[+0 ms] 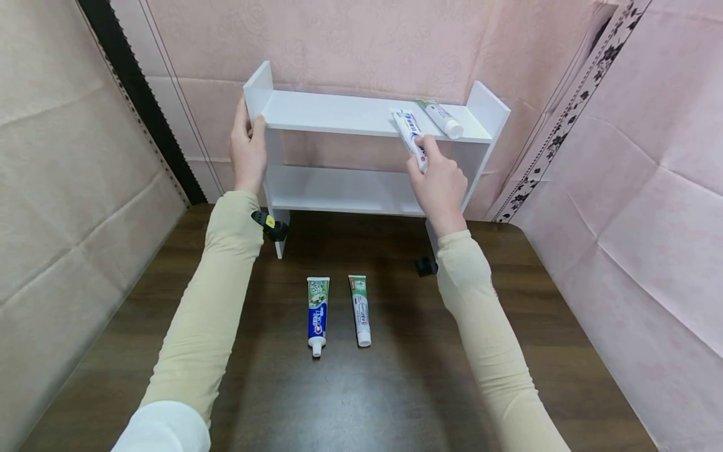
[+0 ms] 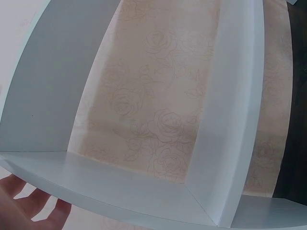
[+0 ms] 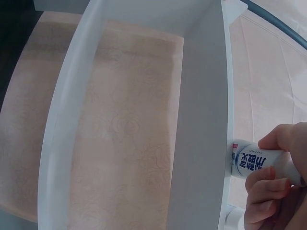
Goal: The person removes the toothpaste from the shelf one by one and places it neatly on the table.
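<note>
Wall cloth [image 1: 384,44]: pale pink, rising beyond my hands.
Table [image 1: 271,389]: dark brown wood, below my hands and stretching back towards me.
White shelf [image 1: 333,113]: 2 boards visible, standing between my hands.
Left hand [image 1: 248,150]: gripping the shelf's side panel, thumb at the front edge, fingers along the outside.
Right hand [image 1: 440,185]: narrow, pinching a tube between thumb and fingers in front of the top board.
Crest tube [image 1: 318,314]: blue and green, flat on the table, nearer me than either hand, nozzle end towards me.
Held tube [image 1: 408,129]: white with blue lettering, tilted in my right hand, flat end over the top board's front edge; I cannot tell whether they touch.
Green-ended tube [image 1: 360,311]: on the table, just right of the Crest tube, nearer me than my right hand.
Shelved tube [image 1: 442,118]: lying on the top board, just beyond my right hand, white cap towards me.
</note>
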`<move>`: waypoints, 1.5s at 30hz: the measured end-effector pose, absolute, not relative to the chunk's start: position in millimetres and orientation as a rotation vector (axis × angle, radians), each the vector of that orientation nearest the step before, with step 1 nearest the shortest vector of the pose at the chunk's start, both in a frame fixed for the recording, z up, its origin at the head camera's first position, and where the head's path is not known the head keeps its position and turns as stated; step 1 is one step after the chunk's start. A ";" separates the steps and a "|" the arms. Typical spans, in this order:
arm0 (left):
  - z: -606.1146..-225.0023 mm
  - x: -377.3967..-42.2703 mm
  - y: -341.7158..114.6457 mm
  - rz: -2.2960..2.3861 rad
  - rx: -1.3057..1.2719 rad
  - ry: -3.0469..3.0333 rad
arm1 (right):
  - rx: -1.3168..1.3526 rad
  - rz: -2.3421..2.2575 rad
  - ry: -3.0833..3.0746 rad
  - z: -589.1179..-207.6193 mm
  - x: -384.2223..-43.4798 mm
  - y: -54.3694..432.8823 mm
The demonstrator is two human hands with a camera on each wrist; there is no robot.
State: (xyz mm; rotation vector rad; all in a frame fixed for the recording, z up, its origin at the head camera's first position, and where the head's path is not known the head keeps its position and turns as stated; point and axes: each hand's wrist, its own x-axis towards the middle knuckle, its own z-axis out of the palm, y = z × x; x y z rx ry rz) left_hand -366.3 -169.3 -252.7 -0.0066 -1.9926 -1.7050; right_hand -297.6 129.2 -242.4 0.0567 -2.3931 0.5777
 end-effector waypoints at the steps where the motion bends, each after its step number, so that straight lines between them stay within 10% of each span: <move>1: -252.9 -366.5 -169.5 -1.706 -0.007 -1.991 | 0.059 0.579 -2.392 -242.8 -297.1 129.1; 45: -254.4 -368.3 -169.4 -1.719 -0.008 -1.961 | 0.107 0.563 -2.293 -269.5 -279.9 132.3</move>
